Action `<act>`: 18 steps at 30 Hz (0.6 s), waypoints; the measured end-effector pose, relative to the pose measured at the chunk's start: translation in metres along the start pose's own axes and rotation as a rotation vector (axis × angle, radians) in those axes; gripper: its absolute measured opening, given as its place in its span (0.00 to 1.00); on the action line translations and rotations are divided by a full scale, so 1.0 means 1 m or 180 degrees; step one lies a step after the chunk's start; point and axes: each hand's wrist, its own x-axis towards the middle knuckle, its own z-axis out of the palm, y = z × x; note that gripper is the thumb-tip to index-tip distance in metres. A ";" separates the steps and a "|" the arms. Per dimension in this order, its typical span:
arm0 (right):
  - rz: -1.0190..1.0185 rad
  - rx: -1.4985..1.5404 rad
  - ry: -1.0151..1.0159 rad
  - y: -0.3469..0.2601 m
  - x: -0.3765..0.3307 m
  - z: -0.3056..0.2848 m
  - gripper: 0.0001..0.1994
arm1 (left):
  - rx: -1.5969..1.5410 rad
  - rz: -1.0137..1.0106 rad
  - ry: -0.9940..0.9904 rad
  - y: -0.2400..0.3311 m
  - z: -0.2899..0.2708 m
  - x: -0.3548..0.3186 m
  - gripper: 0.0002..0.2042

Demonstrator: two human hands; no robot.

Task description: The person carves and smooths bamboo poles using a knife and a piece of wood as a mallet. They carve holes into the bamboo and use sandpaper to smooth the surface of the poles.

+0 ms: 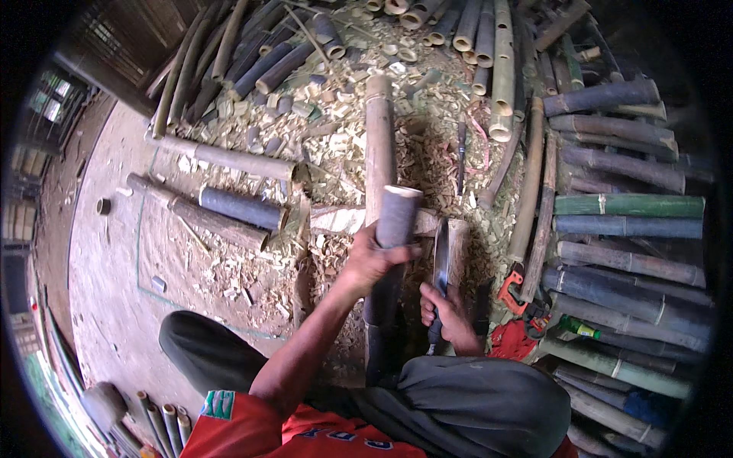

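My left hand (pixel 372 261) is wrapped round the lower part of a short dark bamboo tube (pixel 398 217), which stands nearly upright with its pale cut end up. In my right hand (pixel 450 314) is the dark handle of a machete (pixel 440 256); its blade points away from me, close to the right of the tube and apart from it. Beneath the tube a long bamboo pole (pixel 379 145) runs away from me, over a pale crosspiece (pixel 336 220). A wooden post (pixel 457 248) stands just right of the blade.
Wood chips (pixel 336 149) cover the ground ahead. Dark bamboo lengths (pixel 611 221) are stacked along the right, with more tubes (pixel 477 34) at the back. An orange-handled saw (pixel 510 290) and a green bottle (pixel 580 327) lie to my right. Cut bamboo (pixel 243 208) lies left.
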 end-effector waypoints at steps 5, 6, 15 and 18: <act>-0.1059 -0.2050 -0.0382 0.002 -0.012 -0.006 0.20 | 0.1849 0.1998 -0.0462 0.014 0.064 -0.050 0.36; -0.1157 -0.2343 -0.0228 0.003 -0.012 -0.008 0.19 | 0.2171 0.2494 -0.0353 0.017 0.078 -0.059 0.37; -0.1239 -0.4011 0.1361 0.016 0.032 -0.050 0.18 | 0.2235 0.3143 0.0112 0.021 0.075 -0.051 0.37; -0.1151 -0.4212 0.1534 0.023 0.044 -0.060 0.17 | 0.2180 0.3084 0.0243 0.019 0.064 -0.033 0.36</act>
